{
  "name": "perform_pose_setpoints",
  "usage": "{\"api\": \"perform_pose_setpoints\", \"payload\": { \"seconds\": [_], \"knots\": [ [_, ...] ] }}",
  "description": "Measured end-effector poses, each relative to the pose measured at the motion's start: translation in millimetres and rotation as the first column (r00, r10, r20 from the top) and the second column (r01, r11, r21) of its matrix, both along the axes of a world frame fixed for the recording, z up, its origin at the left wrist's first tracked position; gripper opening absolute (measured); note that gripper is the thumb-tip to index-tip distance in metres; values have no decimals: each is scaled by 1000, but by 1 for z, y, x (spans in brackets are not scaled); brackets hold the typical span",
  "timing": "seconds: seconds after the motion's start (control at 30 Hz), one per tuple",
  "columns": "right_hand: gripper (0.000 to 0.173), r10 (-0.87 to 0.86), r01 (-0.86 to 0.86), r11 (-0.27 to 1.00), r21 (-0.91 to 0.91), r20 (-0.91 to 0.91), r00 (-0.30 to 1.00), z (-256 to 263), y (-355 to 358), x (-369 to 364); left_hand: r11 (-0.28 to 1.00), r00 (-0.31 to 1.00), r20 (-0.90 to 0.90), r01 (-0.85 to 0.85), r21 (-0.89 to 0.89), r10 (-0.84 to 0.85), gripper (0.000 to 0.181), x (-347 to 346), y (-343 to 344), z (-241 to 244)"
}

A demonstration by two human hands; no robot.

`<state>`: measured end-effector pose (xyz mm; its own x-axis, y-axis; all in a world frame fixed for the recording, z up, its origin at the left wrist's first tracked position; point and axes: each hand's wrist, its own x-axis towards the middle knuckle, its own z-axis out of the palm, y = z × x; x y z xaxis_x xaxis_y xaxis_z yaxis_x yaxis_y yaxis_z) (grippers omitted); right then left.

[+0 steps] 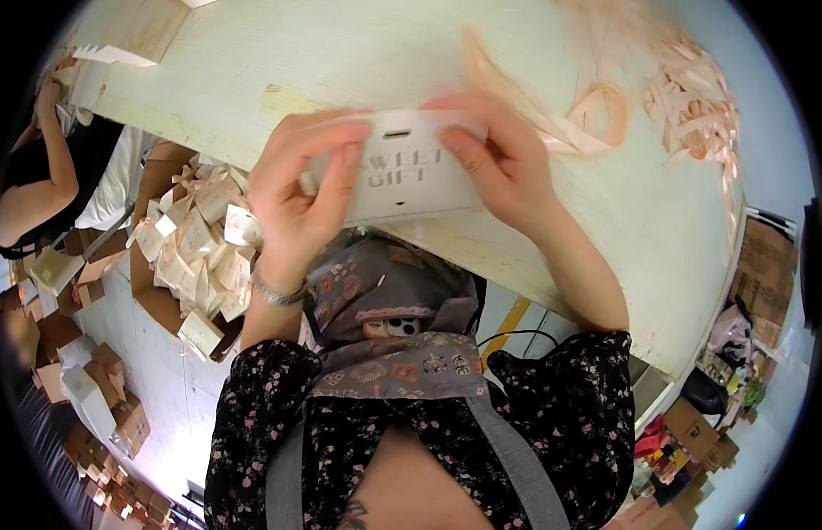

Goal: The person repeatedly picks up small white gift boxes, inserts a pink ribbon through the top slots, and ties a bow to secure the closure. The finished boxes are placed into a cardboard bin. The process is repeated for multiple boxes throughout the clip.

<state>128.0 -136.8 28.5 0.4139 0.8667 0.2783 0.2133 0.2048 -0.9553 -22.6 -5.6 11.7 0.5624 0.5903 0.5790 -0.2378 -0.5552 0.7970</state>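
A small white paper gift box or bag (411, 192) is held up in front of me, its printed face towards the camera. A dark slot shows near its upper edge, and a small hole lower down. My left hand (305, 172) grips its left side with thumb and fingers. On the right side my right hand (500, 156) pinches the upper corner, the thumb on the printed face. Both hands are slightly blurred. A loose peach satin ribbon (600, 129) lies on the white table (649, 265) just beyond my right hand; whether it touches the box is hidden.
A heap of cut peach ribbons (692, 99) lies at the table's far right. Left of me stands a cardboard box (149, 278) full of small white ribboned gift bags (202, 232). Another person's arm (53, 152) shows at far left. Cartons (113, 377) crowd the floor.
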Motion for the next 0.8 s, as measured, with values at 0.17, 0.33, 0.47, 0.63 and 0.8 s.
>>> {"api": "perform_pose_setpoints", "payload": {
  "seconds": [0.17,0.33,0.47,0.63,0.8],
  "knots": [
    [18,-6,27,996,-86,234,972,6,4,12,997,938,-338,-56,53,71,19,-21,-9,40],
    [22,-363,613,763,-205,649,668,-3,20,79,948,922,-259,-236,213,288,20,-9,1,32],
    [18,-241,635,722,-275,761,602,-15,23,95,974,904,-404,199,108,-139,20,0,-1,49],
    [12,-533,580,810,-91,301,791,17,13,95,939,865,-383,343,-19,-323,20,23,-4,49],
    [12,49,58,981,-186,525,850,66,0,54,833,765,-394,553,-4,-509,20,64,-3,43]
  ]
}}
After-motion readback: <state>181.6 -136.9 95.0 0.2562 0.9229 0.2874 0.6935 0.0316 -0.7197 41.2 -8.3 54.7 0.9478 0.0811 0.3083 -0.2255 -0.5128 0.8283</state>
